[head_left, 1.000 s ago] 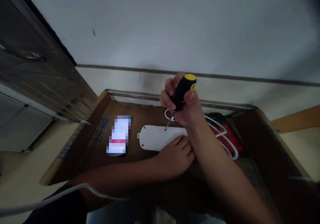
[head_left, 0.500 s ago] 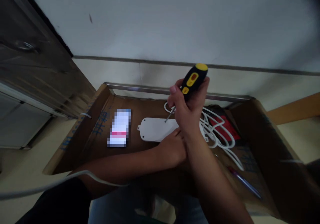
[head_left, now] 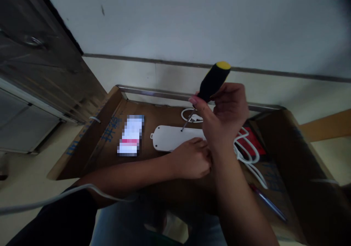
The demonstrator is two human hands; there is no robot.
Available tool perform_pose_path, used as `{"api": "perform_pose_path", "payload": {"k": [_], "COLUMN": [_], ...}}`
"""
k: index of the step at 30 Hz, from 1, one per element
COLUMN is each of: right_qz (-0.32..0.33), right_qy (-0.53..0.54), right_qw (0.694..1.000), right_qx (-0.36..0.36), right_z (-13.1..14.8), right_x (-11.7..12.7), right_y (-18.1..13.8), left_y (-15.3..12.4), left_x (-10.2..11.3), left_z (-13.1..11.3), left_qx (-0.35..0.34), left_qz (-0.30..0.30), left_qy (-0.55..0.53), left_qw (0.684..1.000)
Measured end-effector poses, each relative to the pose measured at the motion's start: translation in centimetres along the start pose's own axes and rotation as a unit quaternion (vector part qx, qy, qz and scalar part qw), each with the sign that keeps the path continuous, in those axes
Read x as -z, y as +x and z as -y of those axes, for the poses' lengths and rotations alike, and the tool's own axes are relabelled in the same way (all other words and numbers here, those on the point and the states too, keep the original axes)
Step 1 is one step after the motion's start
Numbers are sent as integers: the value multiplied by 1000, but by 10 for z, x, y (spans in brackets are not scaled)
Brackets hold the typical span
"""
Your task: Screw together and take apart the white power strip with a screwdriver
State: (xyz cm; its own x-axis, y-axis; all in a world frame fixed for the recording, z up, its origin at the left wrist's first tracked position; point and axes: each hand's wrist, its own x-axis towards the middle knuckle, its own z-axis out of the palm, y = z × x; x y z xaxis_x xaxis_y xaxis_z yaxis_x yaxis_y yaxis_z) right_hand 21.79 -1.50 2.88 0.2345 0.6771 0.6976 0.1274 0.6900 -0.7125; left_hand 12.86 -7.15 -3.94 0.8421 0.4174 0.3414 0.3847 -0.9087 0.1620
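Observation:
A white power strip [head_left: 170,136] lies with its flat back up, small round holes near its corners. My left hand [head_left: 193,158] is closed at its near edge, fingers curled over it; the fingertips are partly hidden behind my right wrist. Above it, my right hand [head_left: 223,110] pinches the lower handle of a black and yellow screwdriver [head_left: 215,77] between thumb and fingers. The screwdriver leans to the right, its thin shaft ending at a hole in the strip's back. My right forearm covers the strip's right part.
Everything lies in a shallow cardboard box [head_left: 106,143]. On the left is a lit phone [head_left: 131,134]. To the right are coiled white cable [head_left: 251,154], a red and black item [head_left: 255,141] and a pen [head_left: 270,202]. A metal bar [head_left: 153,92] runs behind, before the wall.
My right hand's fingers have loosened and shifted right around the screwdriver handle, which has turned so its yellow markings no longer show. The tip stays at the same hole.

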Motion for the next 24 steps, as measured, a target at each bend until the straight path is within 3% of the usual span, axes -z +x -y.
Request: {"api": "perform_pose_path", "payload": {"k": [2, 5, 7, 9, 11, 15, 20, 24], "right_qz": [48, 127, 149, 154, 162, 192, 139, 101], "right_qy": [23, 31, 13, -4, -12, -9, 50, 27], "right_qw": [997, 989, 988, 988, 987, 981, 989, 994], "right_qx": [-48, -68, -44, -11, 9, -6, -26, -23], "right_z": [-1, 0, 0, -1, -1, -1, -4, -4], "right_x": [5, 12, 15, 16, 17, 16, 8, 5], "right_y": [3, 6, 8, 10, 12, 12, 6, 3], "left_y": [-3, -5, -2, 2, 5, 1, -9, -9], "left_x": [18, 56, 79, 92, 93, 77, 72, 73], "left_z": [6, 24, 38, 52, 62, 74, 81, 75], "left_qx": [-73, -102, -5, 121, 165, 145, 179, 205], "left_qz": [-54, -274, -421, -491, -419, -307, -298, -320], "left_qy": [4, -30, -90, -157, -254, -370, -365, -354], "left_qw": [996, 956, 903, 848, 856, 865, 864, 855]}}
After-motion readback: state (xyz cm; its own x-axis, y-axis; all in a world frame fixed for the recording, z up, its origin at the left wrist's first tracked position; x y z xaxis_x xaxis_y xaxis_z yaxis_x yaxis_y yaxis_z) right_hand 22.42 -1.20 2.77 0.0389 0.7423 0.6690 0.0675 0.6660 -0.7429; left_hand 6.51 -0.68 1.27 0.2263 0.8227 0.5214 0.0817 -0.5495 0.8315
